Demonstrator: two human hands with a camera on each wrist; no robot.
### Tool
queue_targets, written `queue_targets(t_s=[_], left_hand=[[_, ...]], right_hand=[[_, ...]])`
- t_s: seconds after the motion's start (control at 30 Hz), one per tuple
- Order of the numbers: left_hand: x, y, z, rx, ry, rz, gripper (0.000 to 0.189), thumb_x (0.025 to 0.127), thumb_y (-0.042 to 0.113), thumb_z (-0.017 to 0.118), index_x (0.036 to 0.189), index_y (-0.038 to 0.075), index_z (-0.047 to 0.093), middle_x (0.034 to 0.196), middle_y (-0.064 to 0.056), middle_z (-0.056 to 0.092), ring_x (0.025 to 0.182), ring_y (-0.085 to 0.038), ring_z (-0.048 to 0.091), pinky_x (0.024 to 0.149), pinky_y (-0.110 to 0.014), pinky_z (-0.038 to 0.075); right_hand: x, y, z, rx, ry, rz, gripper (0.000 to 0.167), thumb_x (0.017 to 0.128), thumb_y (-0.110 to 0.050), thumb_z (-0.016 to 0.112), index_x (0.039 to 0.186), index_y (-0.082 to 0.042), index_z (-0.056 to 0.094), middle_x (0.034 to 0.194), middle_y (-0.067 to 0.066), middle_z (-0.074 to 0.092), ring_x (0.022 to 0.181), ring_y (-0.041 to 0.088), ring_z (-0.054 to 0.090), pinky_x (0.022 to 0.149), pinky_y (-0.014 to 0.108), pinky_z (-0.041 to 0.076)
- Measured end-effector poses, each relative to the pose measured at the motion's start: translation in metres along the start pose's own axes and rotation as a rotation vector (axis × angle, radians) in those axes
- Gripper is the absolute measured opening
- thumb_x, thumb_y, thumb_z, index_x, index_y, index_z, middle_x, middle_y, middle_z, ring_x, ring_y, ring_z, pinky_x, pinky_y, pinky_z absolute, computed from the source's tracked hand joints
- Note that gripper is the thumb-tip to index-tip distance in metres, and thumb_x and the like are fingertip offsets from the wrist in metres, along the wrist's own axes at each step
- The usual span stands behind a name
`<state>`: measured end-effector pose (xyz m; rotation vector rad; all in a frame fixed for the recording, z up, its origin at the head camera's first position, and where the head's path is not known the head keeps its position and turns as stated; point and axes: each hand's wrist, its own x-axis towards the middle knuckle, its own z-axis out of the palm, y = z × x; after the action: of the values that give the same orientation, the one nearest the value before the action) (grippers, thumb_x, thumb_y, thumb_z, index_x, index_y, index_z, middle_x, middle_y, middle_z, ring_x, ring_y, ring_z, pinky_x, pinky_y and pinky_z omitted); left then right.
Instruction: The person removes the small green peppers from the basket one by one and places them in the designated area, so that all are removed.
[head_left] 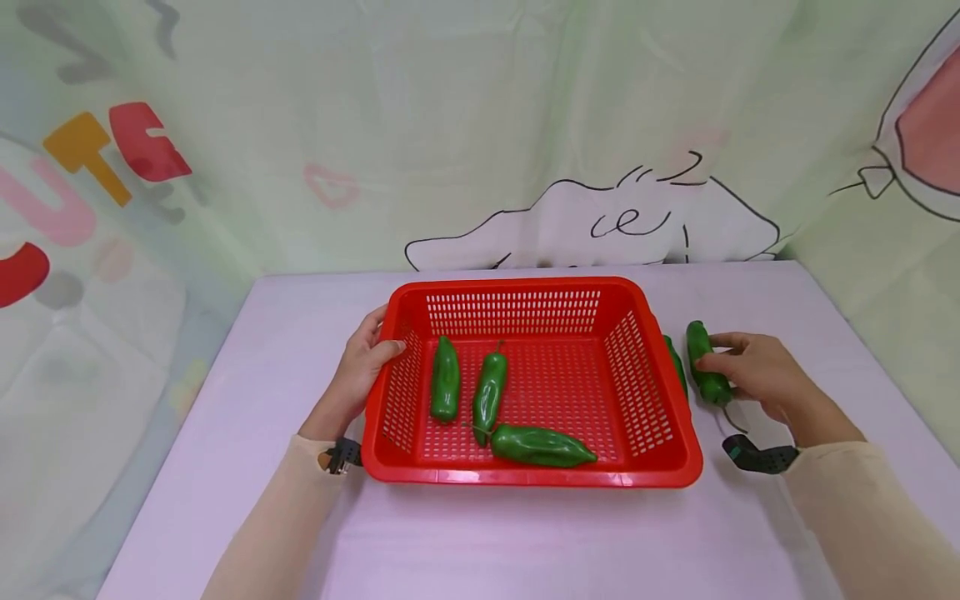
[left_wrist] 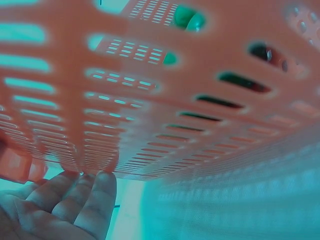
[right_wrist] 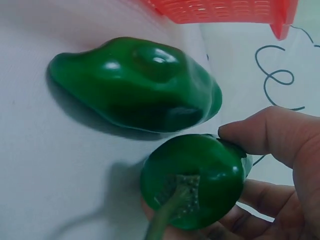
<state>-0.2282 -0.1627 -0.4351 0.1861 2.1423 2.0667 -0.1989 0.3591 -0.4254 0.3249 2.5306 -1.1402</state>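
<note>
In the head view, the red basket (head_left: 532,477) partly hides 1 green pepper (head_left: 678,364).

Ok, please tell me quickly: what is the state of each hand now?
Left hand: gripping the red basket at its left side.
Right hand: holding a green pepper outside the basket.

Curtained booth: cartoon-print drapes (head_left: 465,108) behind, beside table (head_left: 525,542)

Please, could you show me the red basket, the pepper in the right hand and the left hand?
Red basket (head_left: 532,477): head view, front rim.
Held pepper (right_wrist: 209,162): right wrist view, stem end.
Left hand (head_left: 360,364): head view, by the thumb's base.
</note>
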Motion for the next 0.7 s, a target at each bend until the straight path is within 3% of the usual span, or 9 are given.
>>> queue_targets(t_s=[0.4,0.7], left_hand=[[-0.0003,0.003,0.0008,-0.015,0.001,0.001,0.065,0.101,0.007,0.055,0.161,0.017,0.032,0.152,-0.013,0.053,0.127,-0.044,0.062,0.087,-0.048,0.063],[-0.0037,0.0029,0.0008,-0.008,0.003,-0.005,0.065,0.1,0.007,0.055,0.16,0.017,0.032,0.151,-0.013,0.053,0.127,-0.043,0.062,0.087,-0.049,0.063]], right_hand=[[0.0011,-0.0016,0.0033,-0.059,0.049,0.024,0.076,0.1,-0.033,0.063,0.153,0.013,0.034,0.14,0.043,0.043,0.115,0.051,0.055,0.08,0.044,0.065],[-0.0044,-0.0018,0.0087,-0.088,0.061,0.019,0.071,0.099,-0.031,0.064,0.148,0.015,0.04,0.137,0.044,0.048,0.11,0.05,0.058,0.079,0.046,0.065]])
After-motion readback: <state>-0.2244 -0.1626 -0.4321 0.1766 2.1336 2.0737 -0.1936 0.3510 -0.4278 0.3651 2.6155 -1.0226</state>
